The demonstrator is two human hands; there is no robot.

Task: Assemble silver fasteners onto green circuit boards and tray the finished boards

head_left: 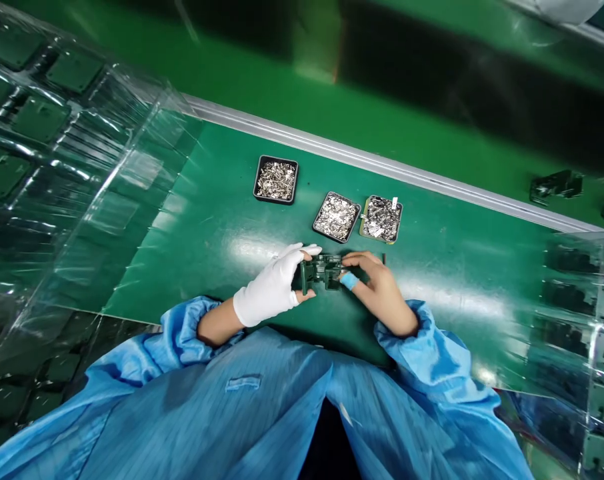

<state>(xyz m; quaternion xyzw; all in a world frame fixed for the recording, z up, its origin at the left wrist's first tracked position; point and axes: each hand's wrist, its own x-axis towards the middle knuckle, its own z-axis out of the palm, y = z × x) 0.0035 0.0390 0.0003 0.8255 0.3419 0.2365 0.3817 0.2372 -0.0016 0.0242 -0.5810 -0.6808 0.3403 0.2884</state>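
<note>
In my left hand (275,283), which wears a white glove with bare thumb and fingertip showing, a dark green plastic housing (327,272) is gripped by its left side. The housing has an open frame with several slots and walls. My right hand (377,283) is bare, with blue tape round the thumb. Its thumb and fingers are bent together at the housing's right end; any small piece between them is too small to make out. Beyond the hands stand a tray of shiny metal pieces (337,217) and another tray of darker metal pieces (382,219).
A black tray of small metal parts (276,180) sits farther left on the green mat (212,193). Clear plastic blister trays with green parts are stacked left (107,153) and right (577,300). A metal rail (407,167) crosses behind, with green assemblies (557,187) beyond it.
</note>
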